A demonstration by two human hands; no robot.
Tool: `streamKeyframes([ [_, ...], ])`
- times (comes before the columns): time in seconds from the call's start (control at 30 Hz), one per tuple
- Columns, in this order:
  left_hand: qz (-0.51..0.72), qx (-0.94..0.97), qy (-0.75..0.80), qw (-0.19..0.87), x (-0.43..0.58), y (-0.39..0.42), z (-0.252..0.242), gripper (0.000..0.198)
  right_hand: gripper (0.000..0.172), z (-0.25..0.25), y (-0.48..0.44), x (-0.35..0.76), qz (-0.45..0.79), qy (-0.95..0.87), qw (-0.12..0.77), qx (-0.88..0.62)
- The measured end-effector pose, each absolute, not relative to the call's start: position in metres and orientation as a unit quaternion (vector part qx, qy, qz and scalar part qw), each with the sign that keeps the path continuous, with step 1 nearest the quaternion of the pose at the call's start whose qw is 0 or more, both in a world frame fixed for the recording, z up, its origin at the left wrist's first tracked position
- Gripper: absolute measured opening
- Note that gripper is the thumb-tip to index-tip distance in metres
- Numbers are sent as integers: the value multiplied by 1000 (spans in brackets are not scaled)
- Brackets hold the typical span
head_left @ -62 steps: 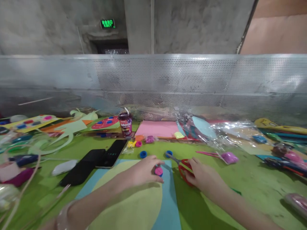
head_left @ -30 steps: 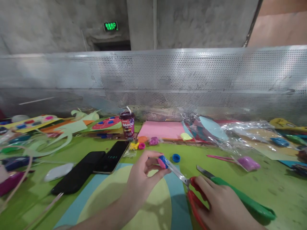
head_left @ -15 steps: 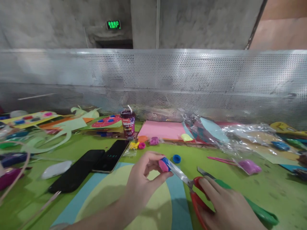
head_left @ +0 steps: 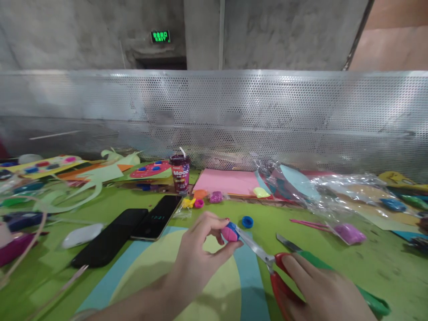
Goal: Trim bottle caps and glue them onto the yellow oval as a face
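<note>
My left hand (head_left: 203, 247) pinches a small pink-and-blue clay piece (head_left: 230, 232) between thumb and fingertips. Its pink face is turned toward me, with faint lines across it and a blue edge on the right. In my right hand (head_left: 314, 283) are red-handled scissors (head_left: 257, 250), whose blade tips touch the blue side of the piece. Just beyond the blades, a round blue cap (head_left: 247, 222) lies on the green table. Beneath my left hand lies light-blue paper (head_left: 249, 276) with a large pale-yellow round (head_left: 167, 263) on it.
A green-handled knife (head_left: 288, 243) lies partly behind my right hand. To the left are two phones (head_left: 110, 238) (head_left: 158, 218) and a cable (head_left: 67, 285). A drink cup (head_left: 180, 174), pink paper (head_left: 229, 181) and clay packets (head_left: 349, 233) sit farther back, before a perforated metal panel (head_left: 214, 107).
The clay piece has turned slightly, and lines now show on its pink face. My right hand and the scissor handles have shifted a little to the right and down.
</note>
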State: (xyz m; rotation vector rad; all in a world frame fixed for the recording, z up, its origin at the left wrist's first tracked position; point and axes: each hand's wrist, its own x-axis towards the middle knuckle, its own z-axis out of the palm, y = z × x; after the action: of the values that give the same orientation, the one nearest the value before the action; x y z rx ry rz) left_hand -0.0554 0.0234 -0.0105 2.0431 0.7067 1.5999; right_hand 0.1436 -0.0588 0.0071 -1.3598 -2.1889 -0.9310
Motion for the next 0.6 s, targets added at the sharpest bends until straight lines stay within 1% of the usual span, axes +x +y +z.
streamKeyframes([
  [0.07,579,755,249,179,-56,24,-9,25,17,6,-59,145,-310,-788,201,-493],
  [0.17,580,763,242,151,-57,25,-7,25,13,6,-59,145,-208,-801,215,-518],
  [0.33,565,741,269,246,-57,25,-6,22,17,20,-60,134,0,-785,173,-595],
  [0.43,555,730,281,283,-58,25,-5,21,16,29,-60,128,135,-755,174,-617],
  [0.6,543,716,294,326,-57,27,-2,22,15,39,-60,127,270,-695,188,-639],
])
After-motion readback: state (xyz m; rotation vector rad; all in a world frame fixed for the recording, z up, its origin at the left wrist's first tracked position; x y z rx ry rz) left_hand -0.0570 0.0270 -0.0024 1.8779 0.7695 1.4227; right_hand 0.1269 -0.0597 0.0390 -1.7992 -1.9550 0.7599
